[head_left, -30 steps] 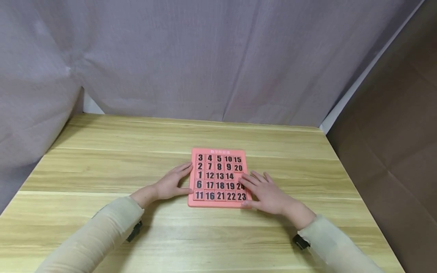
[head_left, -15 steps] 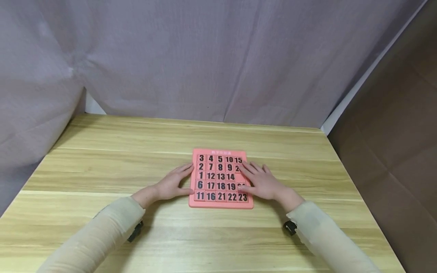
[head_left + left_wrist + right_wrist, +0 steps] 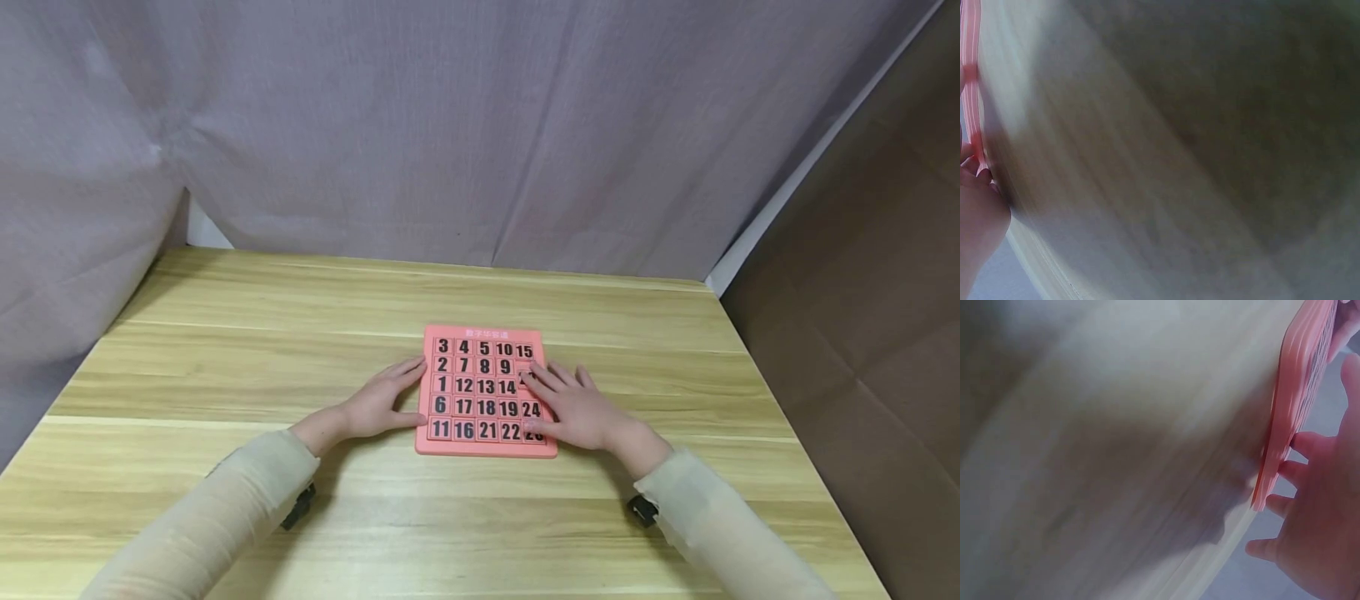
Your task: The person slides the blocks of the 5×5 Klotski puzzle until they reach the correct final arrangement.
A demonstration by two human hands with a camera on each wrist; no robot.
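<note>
A thin, stiff, light-looking pink number puzzle [image 3: 486, 392] lay flat on the surface [image 3: 225, 367]; the left hand [image 3: 373, 404] steadied its edge, fingers relaxed, while right hand [image 3: 577, 408] fingers pressed a tile.

One pink number puzzle [image 3: 486, 392]; one wooden table [image 3: 225, 350]; two hands.

Number puzzle board [image 3: 485, 390] lies centrally on table [image 3: 225, 350]. Left hand [image 3: 375, 402] at its left edge; right hand [image 3: 573, 407] on its right side.
</note>
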